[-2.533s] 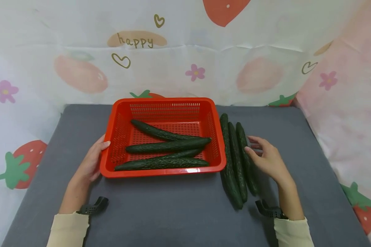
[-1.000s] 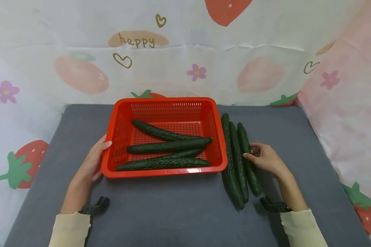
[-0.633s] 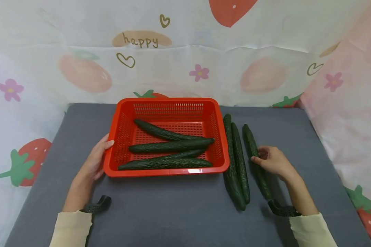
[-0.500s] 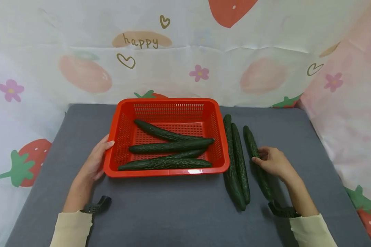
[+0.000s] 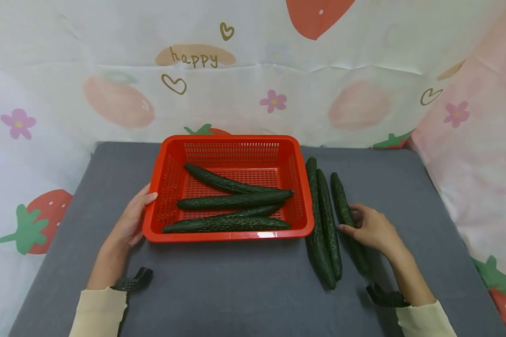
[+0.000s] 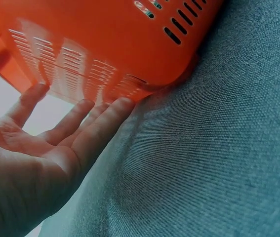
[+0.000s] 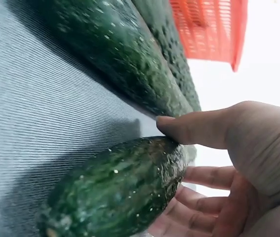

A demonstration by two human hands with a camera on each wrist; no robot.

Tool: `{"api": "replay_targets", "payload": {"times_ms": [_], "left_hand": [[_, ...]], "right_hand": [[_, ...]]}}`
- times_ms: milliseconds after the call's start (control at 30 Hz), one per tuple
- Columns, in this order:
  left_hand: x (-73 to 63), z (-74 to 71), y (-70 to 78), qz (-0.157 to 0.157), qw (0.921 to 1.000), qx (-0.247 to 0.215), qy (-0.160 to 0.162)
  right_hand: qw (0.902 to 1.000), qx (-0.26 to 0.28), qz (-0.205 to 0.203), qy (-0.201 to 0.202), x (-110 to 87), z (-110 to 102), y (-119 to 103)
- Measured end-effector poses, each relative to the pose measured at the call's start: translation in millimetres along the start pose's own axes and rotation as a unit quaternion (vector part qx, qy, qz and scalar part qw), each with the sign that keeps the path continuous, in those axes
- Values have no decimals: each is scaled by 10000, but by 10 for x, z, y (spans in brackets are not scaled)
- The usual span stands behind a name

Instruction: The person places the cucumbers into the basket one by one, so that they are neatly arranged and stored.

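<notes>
A red plastic basket (image 5: 225, 236) stands at the middle of the table with several dark green cucumbers (image 5: 236, 200) lying in it. My left hand (image 5: 130, 219) grips the basket's left side, thumb over the rim; in the left wrist view its fingertips (image 6: 122, 102) rest against the slotted outer wall. Right of the basket, my right hand (image 5: 373, 228) holds a single cucumber (image 5: 341, 199) between thumb and fingers. The right wrist view has the thumb (image 7: 194, 129) on one side of this cucumber (image 7: 115, 185) and the other fingers curled round its far side.
Two more cucumbers (image 5: 318, 234) lie side by side along the basket's right edge, a narrow gap left of the held one. Grey cloth (image 5: 236, 290) covers the table. A printed curtain (image 5: 295, 75) hangs behind and at both sides.
My right hand closed on the rightmost cucumber and drew it right, away from the two beside it, and slightly nearer. My left hand stayed on the basket. The head view shifted a little.
</notes>
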State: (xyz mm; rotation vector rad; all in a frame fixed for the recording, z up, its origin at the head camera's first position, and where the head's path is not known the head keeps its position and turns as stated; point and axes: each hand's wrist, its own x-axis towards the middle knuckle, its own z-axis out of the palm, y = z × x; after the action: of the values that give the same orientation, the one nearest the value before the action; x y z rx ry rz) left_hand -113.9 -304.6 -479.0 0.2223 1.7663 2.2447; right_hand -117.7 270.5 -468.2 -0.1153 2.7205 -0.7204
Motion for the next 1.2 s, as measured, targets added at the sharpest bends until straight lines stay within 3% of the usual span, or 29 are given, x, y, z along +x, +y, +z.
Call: {"api": "replay_targets", "payload": {"times_ms": [267,467,900,1200], "left_hand": [[-11,-3,5,-60,10000,46,16],[-17,-2,11,-75,10000,38,12],[-18,-5,5,-73,9999,53,69],[-1,9,8,-38,10000,38,14]], "right_hand": [[9999,14,48,88,-72,46,-44],[9991,375,-8,175,-99,85,-15],[9950,890,29,442,-159,-93,-104],[9918,964,-202,817,-158,-157,-230]]}}
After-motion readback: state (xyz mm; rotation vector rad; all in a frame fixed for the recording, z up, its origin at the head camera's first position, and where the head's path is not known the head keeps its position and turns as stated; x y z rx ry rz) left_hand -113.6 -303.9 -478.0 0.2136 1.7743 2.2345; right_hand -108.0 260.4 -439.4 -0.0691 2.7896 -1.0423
